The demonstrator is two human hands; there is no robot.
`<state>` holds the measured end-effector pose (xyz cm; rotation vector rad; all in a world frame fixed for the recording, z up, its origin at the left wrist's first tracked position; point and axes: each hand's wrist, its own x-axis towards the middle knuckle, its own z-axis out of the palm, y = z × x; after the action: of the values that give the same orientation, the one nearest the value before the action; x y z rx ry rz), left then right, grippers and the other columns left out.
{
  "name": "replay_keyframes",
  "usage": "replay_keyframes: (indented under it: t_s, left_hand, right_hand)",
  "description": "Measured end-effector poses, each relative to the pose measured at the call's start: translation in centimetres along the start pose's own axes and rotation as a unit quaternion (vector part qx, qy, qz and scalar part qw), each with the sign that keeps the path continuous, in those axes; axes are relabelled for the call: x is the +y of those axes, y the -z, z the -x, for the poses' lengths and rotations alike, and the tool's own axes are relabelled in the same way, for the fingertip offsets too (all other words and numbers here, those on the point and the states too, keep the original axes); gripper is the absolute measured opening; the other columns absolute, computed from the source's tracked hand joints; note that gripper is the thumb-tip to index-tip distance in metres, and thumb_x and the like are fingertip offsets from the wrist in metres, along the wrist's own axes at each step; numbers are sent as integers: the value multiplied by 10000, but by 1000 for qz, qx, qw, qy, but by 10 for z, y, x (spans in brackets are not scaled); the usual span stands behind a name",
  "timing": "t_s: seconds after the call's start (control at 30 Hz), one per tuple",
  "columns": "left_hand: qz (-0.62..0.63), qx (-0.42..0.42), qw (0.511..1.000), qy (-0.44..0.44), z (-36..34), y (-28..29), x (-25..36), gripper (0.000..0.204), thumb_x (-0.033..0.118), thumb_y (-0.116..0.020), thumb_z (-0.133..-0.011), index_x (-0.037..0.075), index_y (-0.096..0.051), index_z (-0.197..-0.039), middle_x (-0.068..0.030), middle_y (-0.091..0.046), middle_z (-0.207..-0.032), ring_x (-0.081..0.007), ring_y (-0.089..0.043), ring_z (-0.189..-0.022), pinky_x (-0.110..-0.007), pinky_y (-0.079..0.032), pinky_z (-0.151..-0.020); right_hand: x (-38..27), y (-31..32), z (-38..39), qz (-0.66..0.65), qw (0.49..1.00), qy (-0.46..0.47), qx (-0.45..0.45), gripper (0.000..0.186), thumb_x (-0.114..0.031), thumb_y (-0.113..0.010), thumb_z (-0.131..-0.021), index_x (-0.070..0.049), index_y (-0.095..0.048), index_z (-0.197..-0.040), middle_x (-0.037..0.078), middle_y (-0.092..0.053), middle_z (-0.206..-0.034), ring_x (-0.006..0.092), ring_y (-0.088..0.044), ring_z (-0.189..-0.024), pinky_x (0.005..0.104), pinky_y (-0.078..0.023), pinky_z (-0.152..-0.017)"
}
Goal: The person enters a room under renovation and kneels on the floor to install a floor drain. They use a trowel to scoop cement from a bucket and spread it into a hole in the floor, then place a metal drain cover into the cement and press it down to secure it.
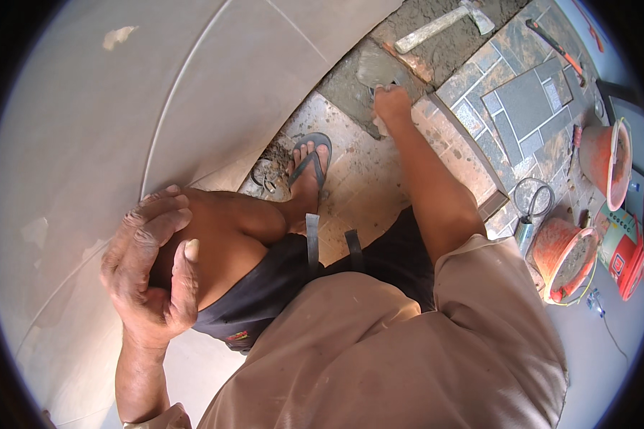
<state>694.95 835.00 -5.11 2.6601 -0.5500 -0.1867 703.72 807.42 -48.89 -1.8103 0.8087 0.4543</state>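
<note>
My right hand [393,106] is closed round the handle of a trowel [381,68], whose mortar-smeared blade lies on the wet grey mortar [342,87] beside the tiled wall. The fist hides the handle. My left hand [147,268] is held by my bent left knee, fingers apart and a little curved, with nothing in it. Past the trowel, a hatchet [444,27] with a pale, mortar-stained handle lies on more rough mortar. A strip of reddish brick [411,61] shows between the two mortar patches.
Large beige wall tiles [229,93] rise on the left. Patterned grey tiles [526,107] cover the right, with a hammer-like tool [557,46] on them. Two red buckets [562,261], one holding mortar, and a green-and-red container [619,247] stand at the far right. My sandalled foot [310,161] is near the mortar.
</note>
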Motion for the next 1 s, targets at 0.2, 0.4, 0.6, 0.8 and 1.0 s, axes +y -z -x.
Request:
replay_keyframes:
  t_s: [0.2,0.4,0.6,0.8,1.0]
  left_hand:
    - [-5,0,1000,-1,-1,0,1,174,18,-684,-854,-80,-703,-996,-222,-721,-1000,-380,-732,-1037,-449,-566,-961]
    - [-10,-7,1000,6,-2,0,3,170,32,-681,-864,-81,-702,-989,-222,-714,-990,-373,-730,-1017,-477,-570,-979]
    - [-4,2,1000,4,-1,-2,1,163,40,-681,-871,-77,-704,-982,-219,-717,-991,-370,-731,-1010,-488,-574,-982]
    - [-13,1,1000,11,-2,-2,2,165,48,-685,-875,-76,-708,-981,-218,-720,-986,-367,-732,-1006,-486,-574,-982]
    - [-10,-1,1000,3,-6,-3,3,167,46,-693,-871,-71,-709,-990,-216,-722,-990,-368,-734,-1021,-474,-572,-980]
  right_hand:
    - [20,-10,-18,-13,977,20,-212,272,-244,-580,-1043,1,-673,-1115,180,-683,-827,256,-650,-574,419,-511,-486]
    - [10,-9,22,233,955,132,-131,370,-298,-566,-967,10,-757,-1041,264,-732,-1079,412,-719,-1028,451,-563,-951]
    - [-25,24,33,410,891,183,-71,354,-304,-590,-992,3,-747,-1071,267,-728,-1106,444,-701,-1075,517,-556,-962]
    - [-33,46,-14,406,888,215,-4,388,-325,-579,-1010,33,-721,-1058,287,-731,-1041,426,-730,-971,506,-582,-903]
    - [-20,14,-19,130,970,9,-207,400,-306,-584,-1011,71,-697,-1080,257,-733,-939,356,-730,-779,458,-590,-830]
